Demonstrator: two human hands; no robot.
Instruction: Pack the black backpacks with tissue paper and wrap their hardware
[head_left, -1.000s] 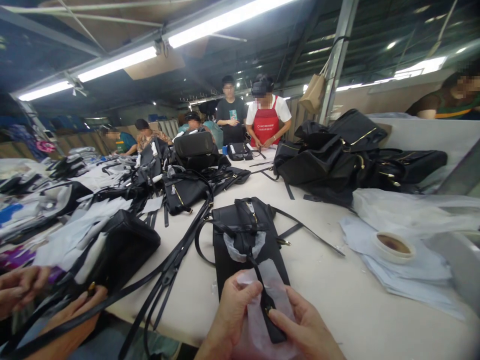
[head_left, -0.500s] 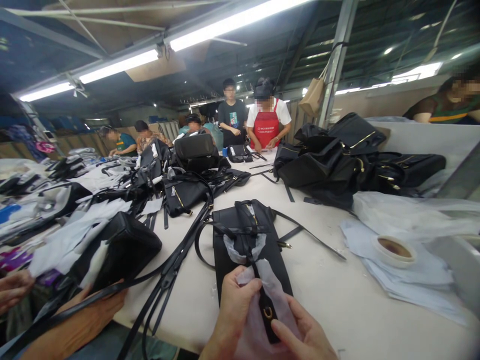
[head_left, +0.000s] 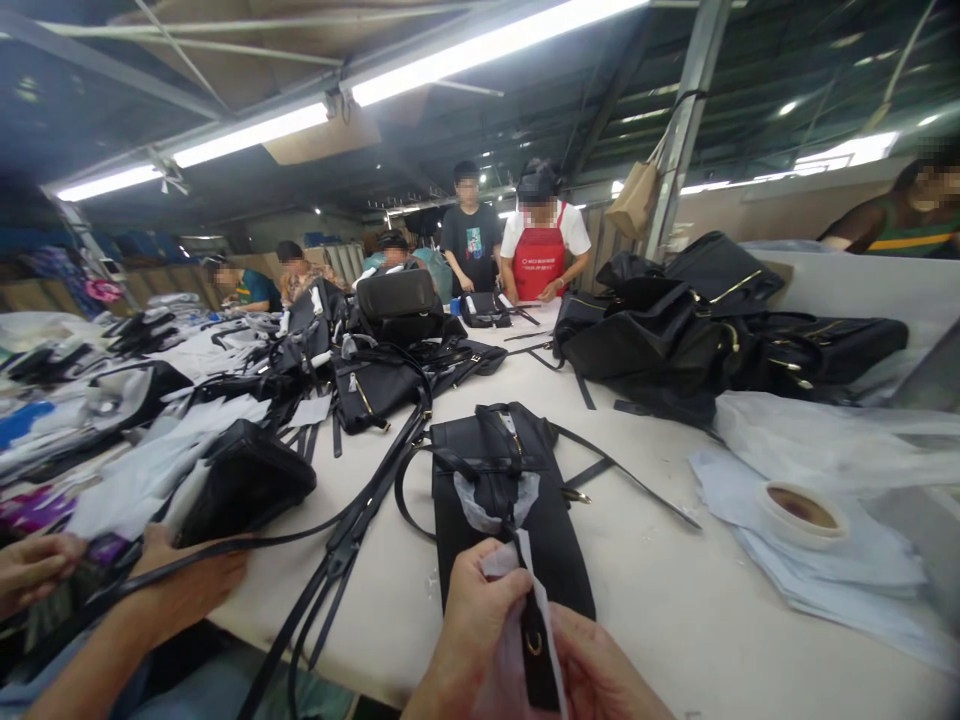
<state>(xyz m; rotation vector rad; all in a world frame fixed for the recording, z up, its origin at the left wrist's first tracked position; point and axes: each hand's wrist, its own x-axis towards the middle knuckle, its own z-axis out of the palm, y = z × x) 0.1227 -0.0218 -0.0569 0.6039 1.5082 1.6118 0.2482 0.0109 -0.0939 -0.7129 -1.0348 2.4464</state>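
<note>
A black handbag (head_left: 495, 470) lies flat on the white table (head_left: 675, 590) in front of me. My left hand (head_left: 469, 630) pinches thin white wrapping paper (head_left: 534, 590) against a black strap end with a gold ring (head_left: 534, 645) at the bag's near edge. My right hand (head_left: 600, 680) holds the same strap and paper from the right, fingers curled. More white paper is tied round the bag's handle (head_left: 491, 500).
Another person's hands (head_left: 172, 590) at the left hold long black straps (head_left: 337, 550) beside a black bag (head_left: 240, 485). Piles of black bags (head_left: 675, 330) fill the table's middle and right. A tape roll (head_left: 802, 510) lies on paper sheets. Workers stand at the far end.
My hands have folded the white paper closer round the strap end, so less paper shows. The neighbour's hand has slid right along the straps.
</note>
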